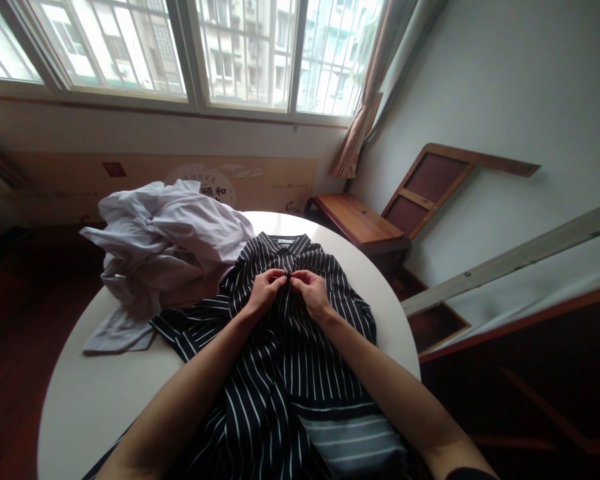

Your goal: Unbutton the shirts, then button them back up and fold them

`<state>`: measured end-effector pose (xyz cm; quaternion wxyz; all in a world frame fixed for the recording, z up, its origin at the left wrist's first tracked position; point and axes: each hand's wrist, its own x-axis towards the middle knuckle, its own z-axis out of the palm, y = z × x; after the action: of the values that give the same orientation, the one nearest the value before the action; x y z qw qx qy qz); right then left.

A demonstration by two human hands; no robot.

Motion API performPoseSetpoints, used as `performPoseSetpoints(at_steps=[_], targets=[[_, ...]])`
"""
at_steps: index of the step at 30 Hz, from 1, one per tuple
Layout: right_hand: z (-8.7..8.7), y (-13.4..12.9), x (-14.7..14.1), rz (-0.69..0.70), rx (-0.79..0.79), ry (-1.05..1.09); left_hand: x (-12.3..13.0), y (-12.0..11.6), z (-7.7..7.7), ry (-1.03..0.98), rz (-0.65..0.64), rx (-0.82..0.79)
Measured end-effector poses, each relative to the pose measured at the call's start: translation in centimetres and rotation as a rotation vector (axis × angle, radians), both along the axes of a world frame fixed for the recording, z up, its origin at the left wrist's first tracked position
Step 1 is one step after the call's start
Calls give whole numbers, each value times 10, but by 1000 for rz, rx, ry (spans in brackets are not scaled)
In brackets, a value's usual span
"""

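A black shirt with white stripes point(315, 360) lies front up on the round white table, its collar pointing away from me. My left hand point(267, 290) pinches the front edge of the shirt a little below the collar. Close beside it, my right hand point(310, 291) pinches the same front opening, the fingertips of both hands almost meeting. Any button between the fingers is too small to make out. Near my right forearm the shirt's hem is folded over, showing a greyish underside.
A heap of pale lavender-grey clothes point(170, 233) sits on the left of the white table point(110, 393). Beyond the table stand a wooden bench point(357, 220) and a large cardboard panel point(280, 177) under the window. A wooden rail point(520, 257) slants across the right side.
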<state>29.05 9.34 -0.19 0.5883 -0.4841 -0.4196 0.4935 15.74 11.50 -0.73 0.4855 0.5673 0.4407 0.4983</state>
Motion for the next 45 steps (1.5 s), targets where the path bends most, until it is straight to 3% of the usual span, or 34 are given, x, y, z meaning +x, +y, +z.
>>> performPoseSetpoints(at_steps=[5,9,13,17,25,33,38,45], targets=[[-2,1,1,31,-29,99,0,0,-2,-26,-36,23],[3,-3,-3,86,-51,24,2,-3,-4,87,45,119],[6,-4,-10,-8,-85,-83,2,-7,-4,209,95,183],[4,0,-11,-37,-161,-40,0,-6,-2,239,127,167],[5,-4,1,2,-72,-197,-3,-2,-3,254,143,170],[9,-4,-3,-38,-165,80,-4,-3,1,295,140,201],[14,-7,-4,-78,-164,71,-4,-7,7,452,223,344],[12,-7,-4,-55,-116,33,-4,-9,6,514,214,418]])
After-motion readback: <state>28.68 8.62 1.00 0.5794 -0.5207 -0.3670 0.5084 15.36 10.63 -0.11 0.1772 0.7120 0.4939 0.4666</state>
